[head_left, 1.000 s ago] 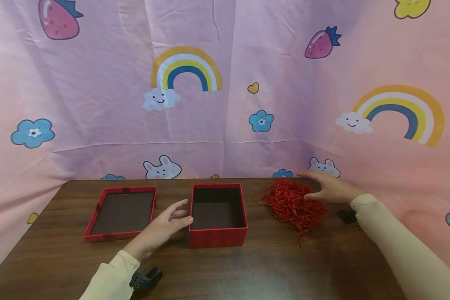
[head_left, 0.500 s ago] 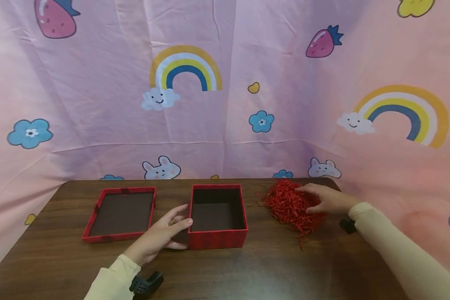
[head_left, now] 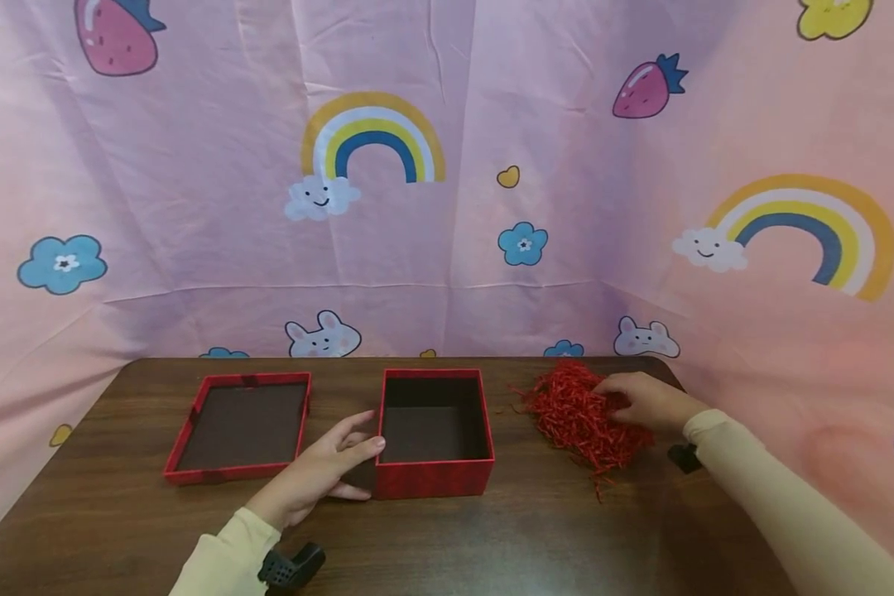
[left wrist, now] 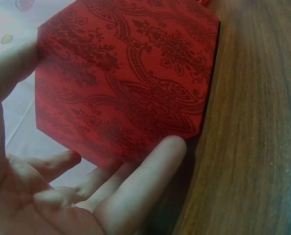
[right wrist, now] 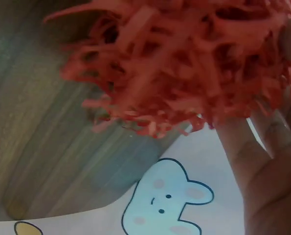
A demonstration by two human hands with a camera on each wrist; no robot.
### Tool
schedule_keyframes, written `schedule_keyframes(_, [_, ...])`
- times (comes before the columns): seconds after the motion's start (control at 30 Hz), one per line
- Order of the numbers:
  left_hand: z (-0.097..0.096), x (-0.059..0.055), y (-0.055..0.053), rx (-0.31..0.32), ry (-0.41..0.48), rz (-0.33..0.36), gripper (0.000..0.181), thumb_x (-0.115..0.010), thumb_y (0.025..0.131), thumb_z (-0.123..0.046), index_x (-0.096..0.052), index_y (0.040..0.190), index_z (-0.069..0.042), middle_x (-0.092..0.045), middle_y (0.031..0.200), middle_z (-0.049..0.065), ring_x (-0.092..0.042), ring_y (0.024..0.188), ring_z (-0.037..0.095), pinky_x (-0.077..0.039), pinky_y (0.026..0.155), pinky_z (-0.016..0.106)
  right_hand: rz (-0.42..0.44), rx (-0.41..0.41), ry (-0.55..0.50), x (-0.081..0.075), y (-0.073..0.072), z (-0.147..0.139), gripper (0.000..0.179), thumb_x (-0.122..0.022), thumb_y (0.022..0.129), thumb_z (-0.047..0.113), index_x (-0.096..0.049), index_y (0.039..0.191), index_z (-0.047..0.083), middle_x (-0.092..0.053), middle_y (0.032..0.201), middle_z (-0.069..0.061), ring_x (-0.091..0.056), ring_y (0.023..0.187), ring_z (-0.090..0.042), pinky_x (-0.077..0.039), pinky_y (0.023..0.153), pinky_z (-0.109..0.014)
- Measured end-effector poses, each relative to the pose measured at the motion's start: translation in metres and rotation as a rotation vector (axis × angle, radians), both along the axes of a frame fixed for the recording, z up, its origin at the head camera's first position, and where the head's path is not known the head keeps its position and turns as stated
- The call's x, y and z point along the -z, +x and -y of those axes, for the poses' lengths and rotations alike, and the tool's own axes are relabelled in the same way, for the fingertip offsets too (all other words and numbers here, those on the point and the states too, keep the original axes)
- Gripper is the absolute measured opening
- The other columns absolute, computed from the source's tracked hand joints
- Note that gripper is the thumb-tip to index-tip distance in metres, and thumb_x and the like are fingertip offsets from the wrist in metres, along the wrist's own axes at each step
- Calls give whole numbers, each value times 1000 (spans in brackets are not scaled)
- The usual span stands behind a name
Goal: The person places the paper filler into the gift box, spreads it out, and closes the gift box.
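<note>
left hand (head_left: 314,478) rests straight fingers on the red box (head_left: 434,434), at its nine o'clock side. right hand (head_left: 644,400) curls its fingers into the red paper shred (head_left: 577,414), three o'clock of the box.

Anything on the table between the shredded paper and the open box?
Nothing visible. Bare table separates the shredded paper from the open box. The right hand rests on the paper; the left hand touches the box's far side, out of the path.

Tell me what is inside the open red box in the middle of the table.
The square red patterned box shows only a bare dark brown floor and walls. The inner face of its near wall is hidden from the head view.
</note>
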State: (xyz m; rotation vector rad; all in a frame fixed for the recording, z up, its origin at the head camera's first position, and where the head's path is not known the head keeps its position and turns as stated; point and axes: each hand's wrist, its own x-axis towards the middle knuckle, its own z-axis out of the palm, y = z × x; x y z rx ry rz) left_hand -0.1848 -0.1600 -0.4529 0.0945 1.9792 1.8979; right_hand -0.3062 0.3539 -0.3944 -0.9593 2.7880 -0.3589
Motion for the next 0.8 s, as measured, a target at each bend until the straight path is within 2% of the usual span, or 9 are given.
schedule_keyframes(0.1, [0,0,0,5,2,-7,77,-64,102,-37,-22,163,-15,-41,152,25,-40,143,44,-63,84,52,-36,-8,-10,-4,-1,0,37,-78,92,13,-70,127,12,-70,124,-4,-65,114,-27,-57,94,-48])
schedule_keyframes(0.23, [0,-1,0,6,9,-7,77,-64,102,-37,-22,163,-14,-40,153,25,-41,142,44,-62,84,52,-44,-14,-28,-7,1,5,60,-81,91,18,-57,146,10,-60,141,-11,-55,131,-36,-50,105,-58])
schedule_keyframes(0.33, [-1,0,-1,8,13,-4,77,-64,103,-36,-21,163,-15,-40,153,25,-40,143,44,-62,84,52,10,-21,-49,-7,5,11,77,-82,90,20,-45,156,10,-47,155,-17,-42,143,-43,-43,110,-64])
schedule_keyframes(0.4, [-1,0,-2,7,12,-5,77,-64,103,-37,-21,163,-15,-40,153,26,-40,143,44,-62,84,52,58,-24,-56,-7,6,15,80,-82,90,23,-42,159,13,-42,160,-18,-38,146,-44,-41,111,-65])
schedule_keyframes(0.5, [-1,-1,-2,7,13,-4,78,-63,103,-37,-21,163,-14,-39,153,27,-40,143,45,-62,84,53,75,-43,-35,-4,6,21,71,-80,92,26,-48,155,16,-47,157,-16,-43,144,-42,-44,110,-62])
schedule_keyframes(0.67, [-1,-1,-2,12,14,9,78,-63,103,-37,-19,164,-13,-38,154,28,-38,143,46,-62,85,54,16,-102,-24,2,-1,24,41,-76,95,15,-67,135,15,-65,137,-9,-62,125,-33,-56,99,-52])
schedule_keyframes(0.8, [-1,-1,-1,15,20,8,79,-62,104,-37,-18,164,-12,-37,154,28,-38,144,46,-62,86,54,2,-102,-46,1,-3,24,33,-76,94,9,-72,126,17,-70,126,-3,-67,115,-26,-59,93,-45])
